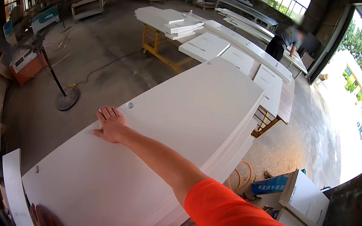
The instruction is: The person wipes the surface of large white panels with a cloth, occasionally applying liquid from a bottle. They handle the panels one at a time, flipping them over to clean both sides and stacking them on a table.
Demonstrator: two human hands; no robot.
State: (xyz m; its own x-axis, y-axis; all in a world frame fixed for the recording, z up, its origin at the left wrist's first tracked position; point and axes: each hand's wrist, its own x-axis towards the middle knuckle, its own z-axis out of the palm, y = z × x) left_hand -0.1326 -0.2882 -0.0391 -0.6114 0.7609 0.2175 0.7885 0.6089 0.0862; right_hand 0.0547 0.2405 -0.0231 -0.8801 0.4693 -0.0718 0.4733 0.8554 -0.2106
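Note:
A large white door panel (187, 100) with round hinge holes along its far-left edge lies on top of a stack of similar panels (232, 142). On its surface, close to the middle hole, my right hand (112, 124) rests flat with the fingers stretched out. My right arm reaches across the panel from an orange sleeve. Low at the left, my left hand (41, 220) shows only in part, in shadow by the panel's near-left edge; its visible fingers are extended. Beside it stands a narrow white board (18, 187).
A yellow-framed table (150, 40) beyond holds white boards (205, 47). At the left is a pole on a round base (67, 99). White boxes (304, 200) and an orange hose (246, 172) lie right. A person (285, 41) leans over a far bench.

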